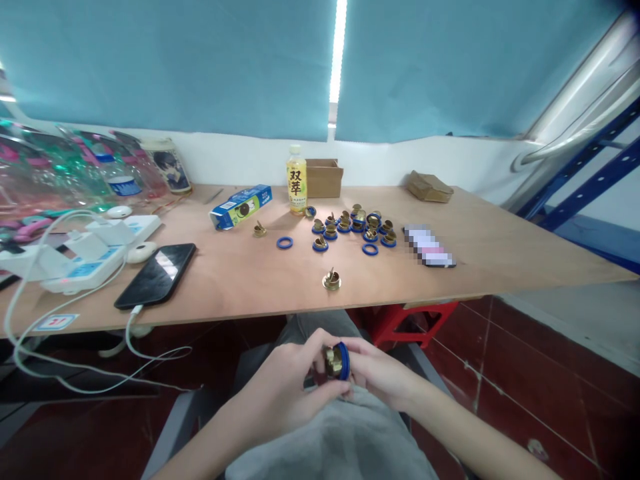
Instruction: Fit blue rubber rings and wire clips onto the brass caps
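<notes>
Above my lap, a brass fitting with a blue ring is held between both hands. My left hand has its fingers and thumb closed around the brass side. My right hand grips the blue ring's edge from the right, its fingertips partly hidden. A single brass fitting without a visible ring stands near the table's front edge. Farther back is a cluster of several brass fittings with blue rings. Two loose blue rings lie flat: a left ring and a right ring. Another brass fitting sits farther left.
A yellow drink bottle, a cardboard box and a blue carton stand or lie at the back. Phones flank the parts: a black phone and a lit phone. White cables hang over the left edge near a power strip.
</notes>
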Motion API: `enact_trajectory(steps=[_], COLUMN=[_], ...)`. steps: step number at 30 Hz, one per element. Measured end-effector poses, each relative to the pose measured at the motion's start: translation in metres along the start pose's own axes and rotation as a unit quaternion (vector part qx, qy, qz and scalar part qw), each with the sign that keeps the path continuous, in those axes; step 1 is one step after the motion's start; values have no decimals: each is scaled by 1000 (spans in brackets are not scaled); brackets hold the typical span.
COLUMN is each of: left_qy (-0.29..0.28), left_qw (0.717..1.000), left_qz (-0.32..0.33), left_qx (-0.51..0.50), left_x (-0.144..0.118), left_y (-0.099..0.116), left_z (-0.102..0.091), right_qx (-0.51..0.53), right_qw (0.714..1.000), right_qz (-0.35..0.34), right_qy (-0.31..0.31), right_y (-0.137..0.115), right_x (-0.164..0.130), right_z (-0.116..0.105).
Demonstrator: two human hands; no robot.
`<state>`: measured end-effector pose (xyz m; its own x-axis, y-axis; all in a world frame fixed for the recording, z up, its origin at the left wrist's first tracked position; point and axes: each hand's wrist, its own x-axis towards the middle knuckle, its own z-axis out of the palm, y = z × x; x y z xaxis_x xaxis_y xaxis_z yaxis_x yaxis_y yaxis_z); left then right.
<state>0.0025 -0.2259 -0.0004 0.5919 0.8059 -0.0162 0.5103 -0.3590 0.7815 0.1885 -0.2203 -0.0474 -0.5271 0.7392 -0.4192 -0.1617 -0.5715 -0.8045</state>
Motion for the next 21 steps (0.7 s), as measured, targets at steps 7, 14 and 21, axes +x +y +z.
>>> enact_trajectory(steps=[7, 14, 21], left_qy=[-17, -31, -39], left_qw=[1000, 999, 999], left_qz=[-1, -3, -7], left_qx=[23, 25, 26], left_x=[0, -1, -1], left_y=[4, 3, 3], left_z=[-4, -4, -5], right_qx=[2, -6, -13], right_qw=[1000, 1000, 1000], right_qz=[0, 6, 9], right_qy=[-7, 7, 9], right_y=[-1, 1, 1], right_x=[1, 6, 7], right_z=[1, -1, -1])
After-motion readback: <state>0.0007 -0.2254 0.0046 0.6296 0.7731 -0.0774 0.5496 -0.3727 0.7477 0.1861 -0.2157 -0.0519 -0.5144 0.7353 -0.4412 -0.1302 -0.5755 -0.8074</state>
